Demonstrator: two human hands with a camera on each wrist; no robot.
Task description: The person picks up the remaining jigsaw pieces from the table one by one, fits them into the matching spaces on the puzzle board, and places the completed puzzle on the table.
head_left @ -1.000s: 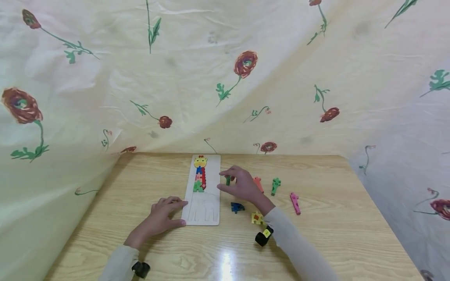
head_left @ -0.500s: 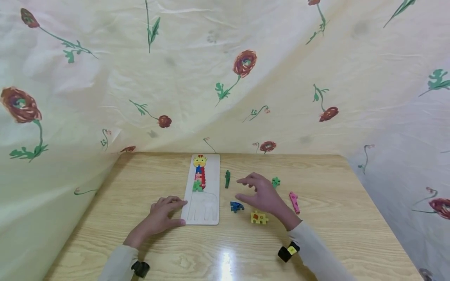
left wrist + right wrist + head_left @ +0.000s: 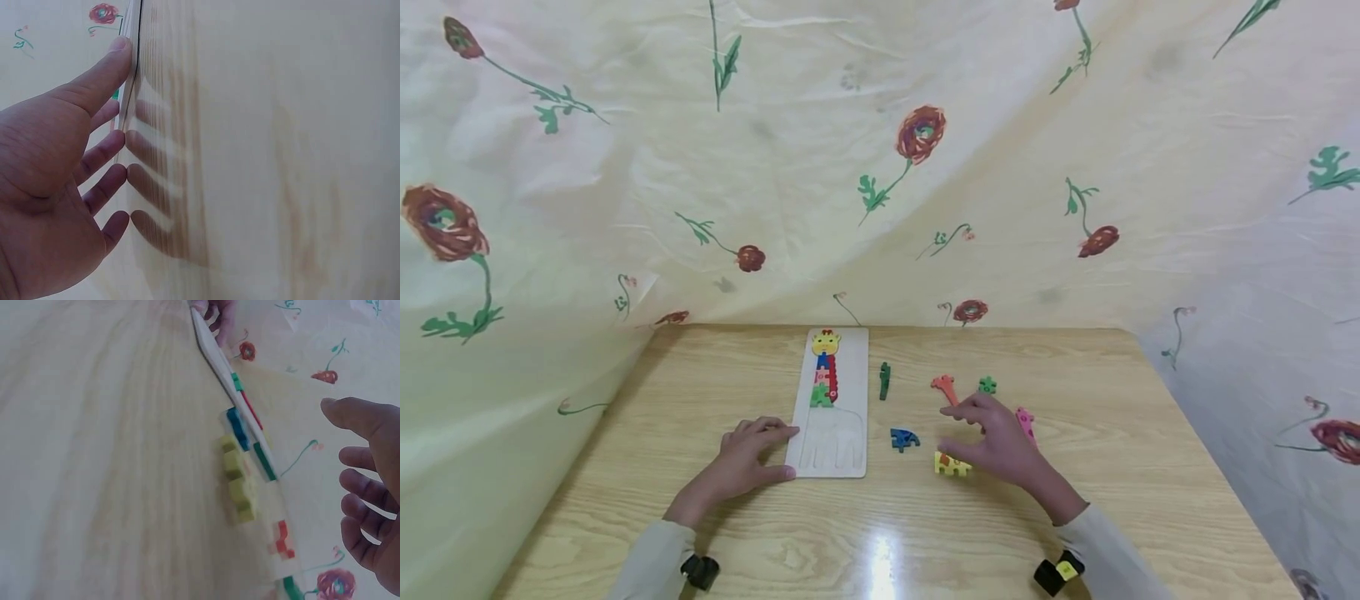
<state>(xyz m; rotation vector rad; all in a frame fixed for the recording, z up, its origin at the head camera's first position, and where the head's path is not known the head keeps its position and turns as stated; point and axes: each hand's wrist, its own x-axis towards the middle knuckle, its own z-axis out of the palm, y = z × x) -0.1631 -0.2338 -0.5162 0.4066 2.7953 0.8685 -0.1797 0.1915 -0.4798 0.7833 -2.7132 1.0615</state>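
A white puzzle board [image 3: 829, 450] lies on the table with a giraffe's head and part of its neck fitted in, the lower body recess bare. My left hand [image 3: 752, 454] rests at the board's left edge, thumb and fingertips against it, as the left wrist view [image 3: 62, 144] also shows. Over the loose pieces hovers my right hand [image 3: 996, 437], fingers apart and holding nothing. Beneath its thumb side is a yellow puzzle piece [image 3: 952, 465]. Close by are an orange piece [image 3: 945, 387], a green piece [image 3: 987, 385] and a pink piece [image 3: 1026, 421], partly hidden by the hand.
Between board and right hand lie a dark green piece [image 3: 885, 381] and a blue piece [image 3: 904, 439]. The wooden table [image 3: 820, 542] ends at a flowered cloth [image 3: 805, 167] hung behind and along the sides.
The right hand let go of the dark green piece beside the board, then drew back rightward and toward the person, over the yellow piece. The left hand stayed put.
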